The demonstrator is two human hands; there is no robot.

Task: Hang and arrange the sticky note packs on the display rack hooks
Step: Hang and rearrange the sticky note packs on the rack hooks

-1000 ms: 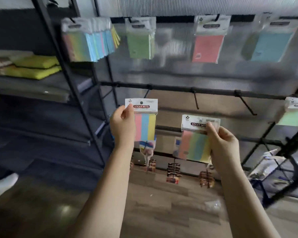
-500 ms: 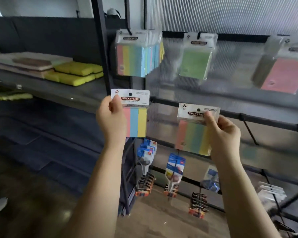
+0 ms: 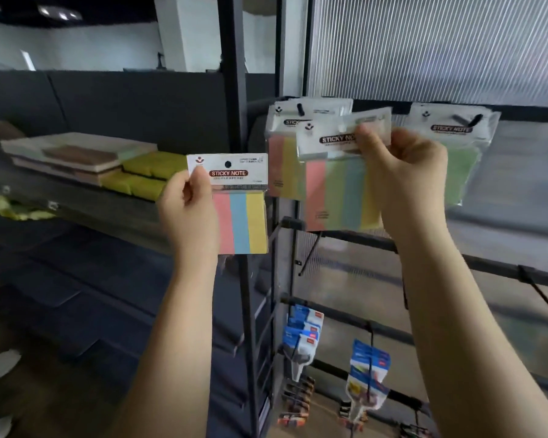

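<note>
a person's right hand point(image 3: 402, 181) pinches the header card of a striped sticky note pack point(image 3: 339, 188) and lifts it toward the top row of a black display rack point(image 3: 234, 90), where a bundle of matching packs point(image 3: 283, 153) already hangs from a hook point(image 3: 300, 109); the raised pack is tilted and overlaps that bundle, its card near the peg but, as far as can be seen, not threaded on it. holding it by the card appears meant to keep the punched hole free to meet the peg. the left hand point(image 3: 189, 213) grips a second striped pack point(image 3: 234, 203) by the edge of its white "sticky note" header, upright and lower, off to the left of the rack post, its round hang hole plainly showing; it looks parked there, waiting its turn. further right a green sticky note pack point(image 3: 456, 153) hangs from its own hook point(image 3: 472, 121), suggesting each peg takes one colour type, so the striped pack likely belongs with the left bundle. bare hooks point(image 3: 310, 254) jut from the rail below, and blue carded goods point(image 3: 304, 333) hang lower still. on a grey shelf point(image 3: 76, 197) at left lie yellow sponges point(image 3: 140, 178).
</note>
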